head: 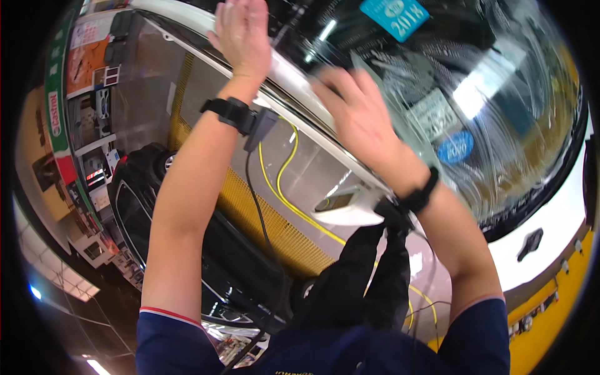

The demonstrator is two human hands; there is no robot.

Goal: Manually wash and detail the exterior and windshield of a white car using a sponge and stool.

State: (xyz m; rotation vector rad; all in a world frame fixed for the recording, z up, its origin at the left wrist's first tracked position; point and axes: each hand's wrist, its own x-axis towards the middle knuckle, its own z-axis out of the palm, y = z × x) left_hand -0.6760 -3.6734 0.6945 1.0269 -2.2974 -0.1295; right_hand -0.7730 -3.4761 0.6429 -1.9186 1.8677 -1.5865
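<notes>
A car windshield point(506, 154) with wet-looking streaks and several stickers fills the upper right. My left hand point(243, 40) is over the white car's roof edge above the door opening, fingers extended and slightly apart, with nothing seen in it. My right hand point(354, 101), partly blurred, is at the white pillar point(300, 79) beside the windshield; its fingers are bent and apart, and no held object shows. Whether either palm touches the car I cannot tell. Both wrists wear black straps with small devices; a black cable hangs from the left one.
A white side mirror point(351, 206) juts out below my right hand. Yellow hoses point(300, 211) lie on the floor beside a yellow floor grating point(276, 225). A black car point(234, 267) is parked behind. A dark object point(530, 243) rests on the white hood.
</notes>
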